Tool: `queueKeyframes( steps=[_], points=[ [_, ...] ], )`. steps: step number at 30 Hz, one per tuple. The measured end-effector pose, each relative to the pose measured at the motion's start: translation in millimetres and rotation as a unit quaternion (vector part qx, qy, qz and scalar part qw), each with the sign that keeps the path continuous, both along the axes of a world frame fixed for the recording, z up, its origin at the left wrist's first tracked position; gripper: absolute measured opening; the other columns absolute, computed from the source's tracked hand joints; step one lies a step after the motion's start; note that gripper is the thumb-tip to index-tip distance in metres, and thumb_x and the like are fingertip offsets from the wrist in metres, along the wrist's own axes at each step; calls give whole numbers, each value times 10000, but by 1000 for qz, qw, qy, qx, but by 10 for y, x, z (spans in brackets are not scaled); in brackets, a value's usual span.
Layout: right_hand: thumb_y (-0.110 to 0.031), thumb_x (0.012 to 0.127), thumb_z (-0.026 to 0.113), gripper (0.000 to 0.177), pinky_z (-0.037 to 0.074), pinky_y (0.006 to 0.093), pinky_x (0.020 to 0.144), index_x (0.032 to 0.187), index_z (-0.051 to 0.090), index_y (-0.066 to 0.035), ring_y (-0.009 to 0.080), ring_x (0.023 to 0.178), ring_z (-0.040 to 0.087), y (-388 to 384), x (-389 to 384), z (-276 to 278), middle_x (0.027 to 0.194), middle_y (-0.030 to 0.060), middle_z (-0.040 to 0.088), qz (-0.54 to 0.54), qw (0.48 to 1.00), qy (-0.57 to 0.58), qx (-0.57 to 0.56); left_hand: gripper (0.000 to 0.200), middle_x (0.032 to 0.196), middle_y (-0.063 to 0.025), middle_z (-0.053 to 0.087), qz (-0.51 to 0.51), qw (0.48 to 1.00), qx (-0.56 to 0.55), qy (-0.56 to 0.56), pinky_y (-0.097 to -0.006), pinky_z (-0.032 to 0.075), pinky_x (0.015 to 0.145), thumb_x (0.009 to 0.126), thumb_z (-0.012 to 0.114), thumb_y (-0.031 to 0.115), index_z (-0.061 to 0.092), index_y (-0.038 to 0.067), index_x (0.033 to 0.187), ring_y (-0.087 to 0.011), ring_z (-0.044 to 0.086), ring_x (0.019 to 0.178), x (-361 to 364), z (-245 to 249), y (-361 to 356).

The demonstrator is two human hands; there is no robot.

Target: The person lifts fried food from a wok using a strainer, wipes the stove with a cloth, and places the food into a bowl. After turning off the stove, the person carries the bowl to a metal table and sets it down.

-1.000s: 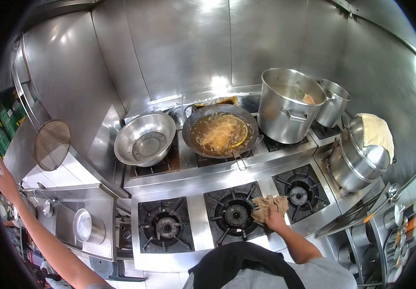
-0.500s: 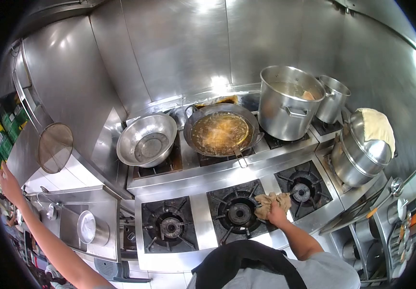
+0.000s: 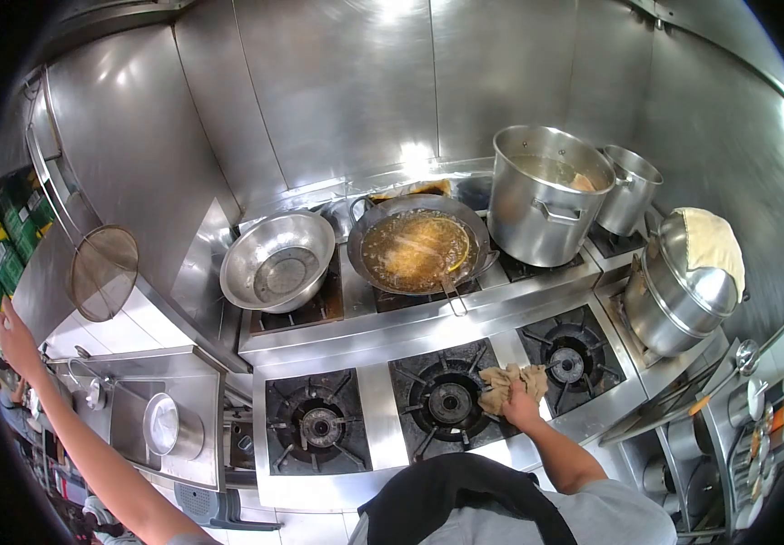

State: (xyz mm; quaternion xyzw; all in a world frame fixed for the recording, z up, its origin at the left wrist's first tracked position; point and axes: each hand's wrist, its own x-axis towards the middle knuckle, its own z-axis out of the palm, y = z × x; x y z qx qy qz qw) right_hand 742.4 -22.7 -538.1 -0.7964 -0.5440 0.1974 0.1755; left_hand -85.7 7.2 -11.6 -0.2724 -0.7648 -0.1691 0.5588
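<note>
My right hand is closed on a brown cloth, pressed on the stove between the middle burner and the right burner. My left hand is raised at the far left, near the end of the metal wall. Its fingers are apart and nothing shows in them. Behind the burners, food bubbles in oil in a dark wok. A steel basin rests to the wok's left, and a tall pot of liquid to its right.
A round strainer hangs on the left wall above a sink holding a metal container. A lidded pot with a pale cloth stands right. Utensils fill a rack lower right. Someone's arm shows far left.
The camera view has shifted very slightly. My right hand stays on the cloth in nearly the same place, and my left hand remains raised.
</note>
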Motion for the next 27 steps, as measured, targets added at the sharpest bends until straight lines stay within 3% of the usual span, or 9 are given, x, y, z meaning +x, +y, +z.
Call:
queueKeyframes(
  steps=[4, 14, 20, 27],
  points=[
    [-149, 730, 517, 413, 453, 501, 750, 1114, 419, -30, 419, 807, 591, 4, -10, 21, 847, 252, 605, -1, 1000, -2, -2, 345, 1230, -146, 496, -54, 995, 71, -39, -395, 399, 878, 951, 311, 273, 427, 206, 1269, -333, 488, 1101, 70, -14, 41],
    [-147, 739, 507, 375, 449, 502, 753, 1080, 403, -29, 423, 804, 589, 4, -1, 19, 836, 267, 597, -2, 1000, 2, -16, 349, 1219, -158, 498, -31, 999, 29, 3, -387, 405, 866, 954, 300, 283, 420, 202, 1272, -343, 489, 1094, -46, -14, 34],
    [-174, 734, 524, 393, 431, 495, 773, 1078, 395, -38, 438, 841, 570, 12, 14, 8, 864, 275, 585, -1, 1000, 19, -22, 377, 1239, -150, 492, -58, 997, 44, -39, -384, 384, 893, 948, 298, 345, 438, 200, 1267, -336, 472, 1120, -40, -10, 28],
    [-162, 733, 511, 403, 430, 491, 783, 1098, 398, -35, 435, 856, 569, 16, 35, -41, 874, 279, 585, 8, 1000, 23, -14, 592, 1237, -156, 500, -137, 970, 152, -132, -396, 361, 918, 881, 331, 541, 506, 78, 1207, -342, 459, 1132, 183, 33, 28]
  ],
)
